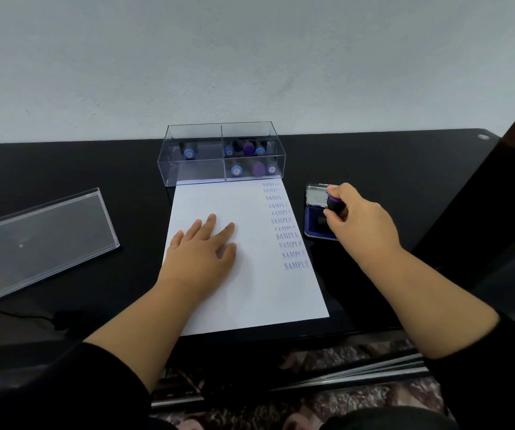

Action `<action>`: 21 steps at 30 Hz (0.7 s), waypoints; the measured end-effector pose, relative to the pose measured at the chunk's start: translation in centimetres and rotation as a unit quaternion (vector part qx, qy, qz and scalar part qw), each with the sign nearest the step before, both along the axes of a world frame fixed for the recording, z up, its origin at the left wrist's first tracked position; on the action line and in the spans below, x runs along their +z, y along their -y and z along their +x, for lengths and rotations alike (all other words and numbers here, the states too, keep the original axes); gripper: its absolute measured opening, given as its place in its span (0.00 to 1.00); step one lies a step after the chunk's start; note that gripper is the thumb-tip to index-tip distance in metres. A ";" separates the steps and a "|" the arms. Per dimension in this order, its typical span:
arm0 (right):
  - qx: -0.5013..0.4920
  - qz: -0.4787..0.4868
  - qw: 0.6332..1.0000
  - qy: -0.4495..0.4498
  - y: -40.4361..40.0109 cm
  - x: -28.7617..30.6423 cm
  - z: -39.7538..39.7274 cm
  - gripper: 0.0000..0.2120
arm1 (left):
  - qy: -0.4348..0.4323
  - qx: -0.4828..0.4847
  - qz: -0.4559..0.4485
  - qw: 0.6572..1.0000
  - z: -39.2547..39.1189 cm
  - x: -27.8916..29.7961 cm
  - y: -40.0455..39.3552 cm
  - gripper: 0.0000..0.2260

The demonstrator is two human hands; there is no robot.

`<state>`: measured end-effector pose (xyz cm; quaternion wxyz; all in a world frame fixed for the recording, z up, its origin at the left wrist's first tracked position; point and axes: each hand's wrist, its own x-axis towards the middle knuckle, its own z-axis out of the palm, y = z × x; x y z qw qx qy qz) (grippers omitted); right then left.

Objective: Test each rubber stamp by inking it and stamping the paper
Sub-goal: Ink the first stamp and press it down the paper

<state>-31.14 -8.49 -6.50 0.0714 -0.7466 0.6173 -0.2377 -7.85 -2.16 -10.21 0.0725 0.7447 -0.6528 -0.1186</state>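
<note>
Stamp (334, 205), black body with purple top, held in the right hand (358, 218), fingers and thumb curled round it, pinching it upright. It sits over the open ink pad (318, 226), at or just above the blue pad surface; contact can't be told. Ink pad lies on the tabletop (63, 169) just beside the paper's right edge, lid (318, 193) flipped up on the far side.

Paper (250, 290), white sheet, lies mid-tabletop, near end reaching the tabletop's front edge, far end touching the clear box. A column of blue-purple "SAMPLE" prints (284, 225) runs down its right margin, eleven or so, some faint or cut off. Rest of the sheet blank.

Left hand (201, 252) lies flat on the paper's left-middle part, palm down, fingers straight and slightly spread, pressing the sheet.

Clear box (222, 175) stands at the tabletop's back edge against the wall, split into compartments. Left compartment holds one blue-topped stamp (189, 153). Right compartments hold several more stamps (251, 159), blue-topped and purple-topped; exact count is hard to tell through reflections.

Clear lid (39, 240) lies flat toward the tabletop's left edge, well apart from the paper, angled. A thin black cable (23, 316) lies near the front-left edge. Both forearms wear black sleeves (63, 386).
</note>
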 end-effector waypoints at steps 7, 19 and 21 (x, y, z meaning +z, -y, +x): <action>-0.008 0.002 0.999 0.049 -0.4 0.2 -0.2 0.14 | 0.001 -0.001 0.007 1.000 -0.1 0.1 -0.2 0.21; 0.028 0.022 0.988 0.148 -4.8 0.2 0.6 0.15 | -0.007 0.003 0.010 1.000 -0.1 0.5 -0.1 0.21; 0.033 0.020 0.988 0.147 -5.6 0.0 0.6 0.15 | -0.006 0.004 0.008 1.000 -0.2 0.5 0.0 0.21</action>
